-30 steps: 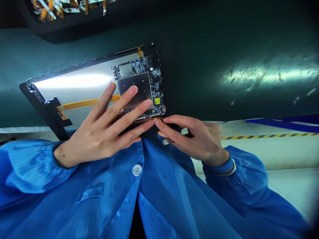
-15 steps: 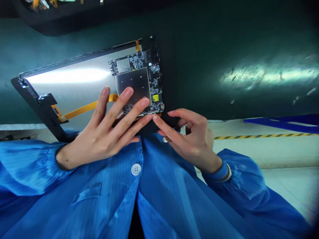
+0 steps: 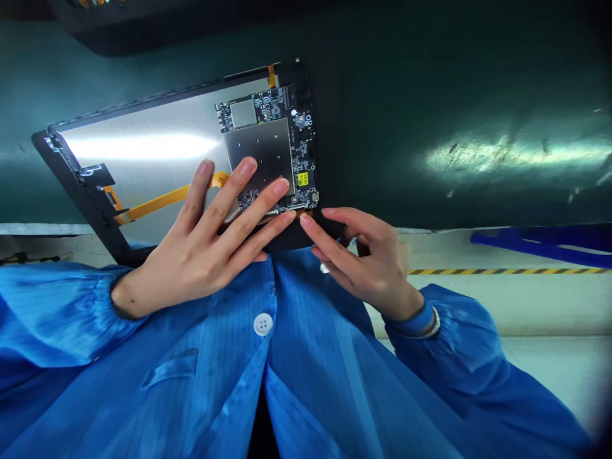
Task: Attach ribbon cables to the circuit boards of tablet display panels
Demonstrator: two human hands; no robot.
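Left hand (image 3: 201,255) and right hand (image 3: 368,261) on a tablet (image 3: 143,143) at the bench's (image 3: 430,76) near edge
Left lies open on the circuit board (image 3: 261,150); right forefinger presses its edge, grip unclear. Thin, stiff, fragile: likely best held by the frame (image 3: 102,226), off the orange ribbon (image 3: 157,201)

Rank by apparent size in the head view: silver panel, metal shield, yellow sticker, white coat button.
1. silver panel
2. metal shield
3. white coat button, which looks larger than the sticker but is nearer the camera, so unsure
4. yellow sticker
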